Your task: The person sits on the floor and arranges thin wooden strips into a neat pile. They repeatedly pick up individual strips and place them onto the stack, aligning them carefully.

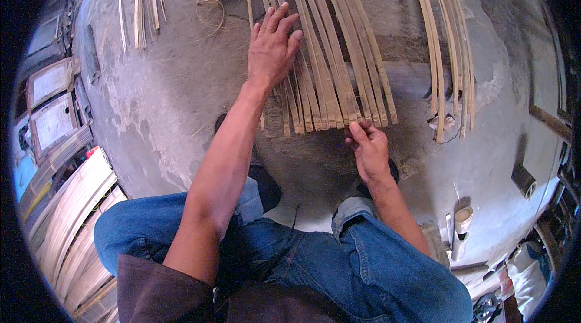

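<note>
Most of the view is taken up by rough grey floor (163,111), and a fanned row of flat tan strips (321,81) is laid out mid-floor, near ends roughly lined up. A smaller batch of strips (431,38) is set well apart to the right, a thinner batch (139,14) off to the left. The left hand (270,56) is held wide over the row's left side; can't be told if any pressure's being put down. By the right hand (370,148), one strip end (353,118) looks pinched, thumb and finger. Honestly, the spacing could get messed up if that end's tugged sideways, or strips crossed if the left palm's dragged.
</note>
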The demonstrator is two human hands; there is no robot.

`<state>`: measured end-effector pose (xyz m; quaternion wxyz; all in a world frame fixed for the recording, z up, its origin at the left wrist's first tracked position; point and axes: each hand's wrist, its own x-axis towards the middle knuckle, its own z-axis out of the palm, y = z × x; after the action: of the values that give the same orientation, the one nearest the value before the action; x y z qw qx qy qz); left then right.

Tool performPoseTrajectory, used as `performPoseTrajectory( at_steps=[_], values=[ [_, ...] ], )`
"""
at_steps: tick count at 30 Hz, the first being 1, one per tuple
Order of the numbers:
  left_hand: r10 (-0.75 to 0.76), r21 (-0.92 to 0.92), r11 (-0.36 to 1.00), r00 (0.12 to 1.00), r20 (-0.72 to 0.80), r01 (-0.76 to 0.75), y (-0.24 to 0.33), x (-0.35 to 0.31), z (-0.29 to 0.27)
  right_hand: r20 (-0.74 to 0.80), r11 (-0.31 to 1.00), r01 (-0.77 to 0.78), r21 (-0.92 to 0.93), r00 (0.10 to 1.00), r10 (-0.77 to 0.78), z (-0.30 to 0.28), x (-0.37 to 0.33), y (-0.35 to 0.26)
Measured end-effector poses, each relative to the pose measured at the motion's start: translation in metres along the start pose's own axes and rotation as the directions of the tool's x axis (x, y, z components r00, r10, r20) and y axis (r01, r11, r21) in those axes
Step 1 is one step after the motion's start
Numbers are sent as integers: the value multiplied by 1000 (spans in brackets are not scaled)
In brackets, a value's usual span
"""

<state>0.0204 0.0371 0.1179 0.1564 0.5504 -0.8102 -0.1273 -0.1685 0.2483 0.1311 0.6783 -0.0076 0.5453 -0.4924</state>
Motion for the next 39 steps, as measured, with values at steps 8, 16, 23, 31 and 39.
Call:
performPoseTrajectory(
  at_steps=[8,16,23,31,39],
  values=[
    [-66,118,991,998,3,65,20,-4,8,-52,999,3,-40,999,-5,6,1,-5],
    [-56,176,983,998,19,52,22,-4,7,-92,1000,-7,-17,996,6,6,2,3],
    [185,306,934,982,24,-184,33,-1,-3,-84,998,38,-45,996,-41,7,5,5],
    [305,123,939,944,127,-320,29,6,-2,25,985,55,-165,998,-52,9,5,10],
    [290,109,944,940,179,-312,29,7,-4,41,986,54,-156,998,-48,14,7,11]
  ],
)
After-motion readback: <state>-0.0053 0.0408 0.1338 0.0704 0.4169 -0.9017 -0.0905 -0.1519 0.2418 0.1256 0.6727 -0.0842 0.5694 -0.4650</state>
